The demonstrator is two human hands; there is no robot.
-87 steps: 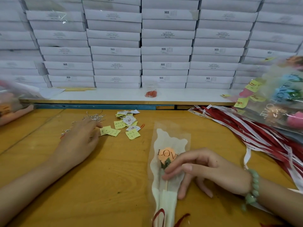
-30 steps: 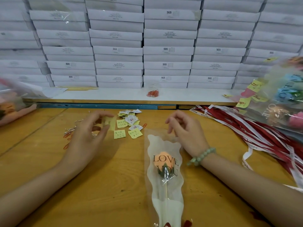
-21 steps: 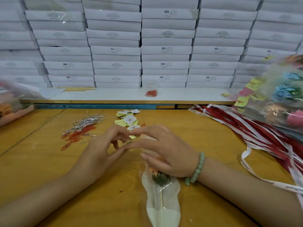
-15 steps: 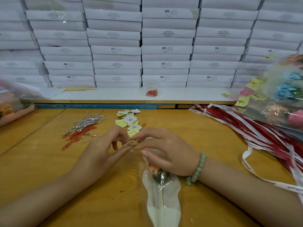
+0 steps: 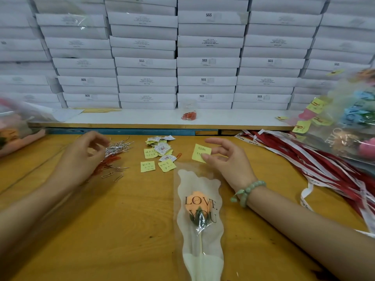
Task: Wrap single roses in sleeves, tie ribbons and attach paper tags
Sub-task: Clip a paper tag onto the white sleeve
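**Sleeved rose** (image 5: 199, 207): orange head in a clear sleeve printed LOVE YOU. It lies flat on the bench (image 5: 121, 230) with the sleeve mouth pointing away and the stem end running off the near edge of view. All places below are given from it.

- **Right hand** (image 5: 227, 159): just beyond the sleeve mouth, slightly right. The thumb and a fingertip pinch a yellow paper tag (image 5: 201, 153), held over the far side of the mouth; the other fingers are loosely spread. A green bead bracelet (image 5: 246, 191) sits on the wrist, right of the sleeve's upper part.
- **Left hand** (image 5: 81, 157): well to the left and farther back, fingers curled at the edge of the paper clips (image 5: 115, 151). Whether it has a clip between them cannot be told.
- **Paper clips:** a silver and red heap, with a few strays scattered nearer the rose.
- **Loose tags** (image 5: 160, 154): yellow and white, just beyond the mouth on its left, between the clip heap and the pinched tag.
- **Ribbons** (image 5: 304, 161): red and white, spread in a wide band to the right and reaching toward the near right edge.
- **Bagged roses** (image 5: 349, 128): far right, lying over the ribbons, with yellow tags showing.
- **Another bag** (image 5: 16, 126): far left, blurred.
- **White ledge** (image 5: 142, 118): straight beyond, closing off the bench. It carries a small packet of red clips (image 5: 189, 115).
- **White boxes** (image 5: 207, 63): stacked behind the ledge as a full wall.

**Open room:** there is broad bare bench on the left, between the sleeve and the left forearm. On the right there is a narrower strip, with the right forearm crossing it and the ribbons bounding it.
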